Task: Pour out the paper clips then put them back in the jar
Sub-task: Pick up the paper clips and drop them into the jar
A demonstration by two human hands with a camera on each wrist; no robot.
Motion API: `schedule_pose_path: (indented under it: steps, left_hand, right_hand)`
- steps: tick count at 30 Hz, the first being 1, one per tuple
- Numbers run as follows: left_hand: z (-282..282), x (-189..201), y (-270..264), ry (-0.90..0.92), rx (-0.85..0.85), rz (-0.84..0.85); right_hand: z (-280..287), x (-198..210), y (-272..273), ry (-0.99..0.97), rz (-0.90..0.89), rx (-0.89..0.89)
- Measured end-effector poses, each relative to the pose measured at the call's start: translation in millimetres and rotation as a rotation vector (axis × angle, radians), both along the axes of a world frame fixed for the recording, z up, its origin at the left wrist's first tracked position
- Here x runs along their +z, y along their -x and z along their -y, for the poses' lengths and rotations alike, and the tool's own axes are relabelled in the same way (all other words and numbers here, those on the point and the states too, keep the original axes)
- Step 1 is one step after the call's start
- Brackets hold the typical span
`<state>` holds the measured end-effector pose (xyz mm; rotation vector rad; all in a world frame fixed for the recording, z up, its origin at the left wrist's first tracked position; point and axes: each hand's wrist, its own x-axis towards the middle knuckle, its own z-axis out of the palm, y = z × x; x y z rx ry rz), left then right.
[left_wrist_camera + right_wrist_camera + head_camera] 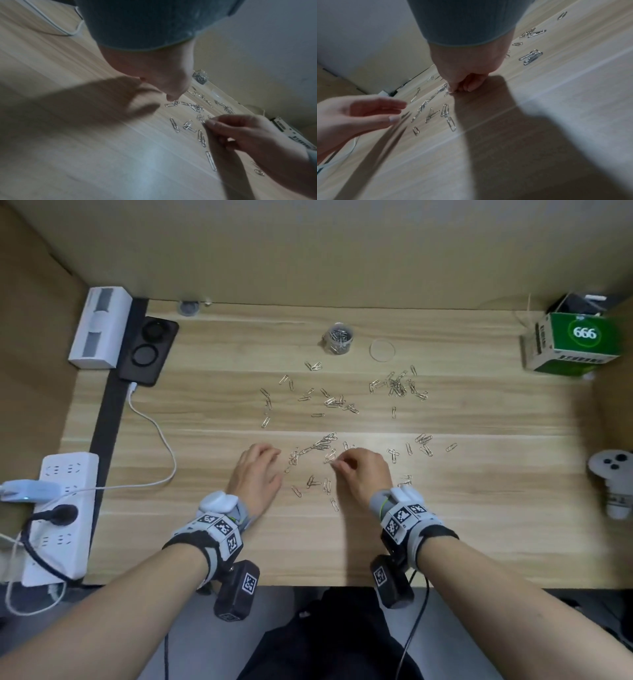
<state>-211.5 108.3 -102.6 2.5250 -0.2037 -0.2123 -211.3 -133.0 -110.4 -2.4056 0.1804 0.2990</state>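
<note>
Silver wire paper clips litter the pale wood tabletop before a clear plastic jar. Left hand hovers relaxed, empty; right hand pinches one clip.

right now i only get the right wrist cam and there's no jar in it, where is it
Observer: The jar stands upright at the far side of the table, well beyond the right hand, and it holds some clips.
Operator: lid on or off
Observer: Off. The clear lid lies flat on the table just right of the jar.
Operator: any clips out near there
Observer: Yes, a dense cluster of paper clips lies on the table on the near side of the lid.
</note>
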Motion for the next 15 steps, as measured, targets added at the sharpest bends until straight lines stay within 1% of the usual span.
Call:
schedule_pose_path:
  steps: [1, 3, 4, 6, 8, 10, 15]
  left_hand:
    - [-3.3, 0.9, 0.0, -0.064, 0.000, -0.028]
    - [-5.2, 2.2, 2.2, -0.187, -0.012, -0.148]
    - [-3.4, 2.6, 4.6, -0.231, -0.017, -0.205]
    - [5.7, 2.1, 9.9, -0.295, -0.027, -0.263]
    - [19.8, 1.4, 16.9, -0.329, -0.049, -0.264]
    - [42.5, -4.2, 21.2, -0.329, -0.109, -0.229]
    - [86.9, -20.8, 16.8, -0.288, -0.204, -0.130]
  right_hand:
    - [0.0, 0.4, -2.0, -0.013, 0.025, 0.000]
    - [5.8, 1.8, -1.3, -0.049, 0.091, -0.025]
    - [10.5, 1.9, 2.1, -0.045, 0.132, -0.045]
    - [26.1, 0.9, 10.6, 0.015, 0.193, -0.096]
    - [45.1, -1.5, 19.5, 0.109, 0.184, -0.160]
    - [68.8, -3.1, 29.6, 0.202, 0.120, -0.208]
    - [102.2, -8.4, 36.2, 0.283, 0.027, -0.276]
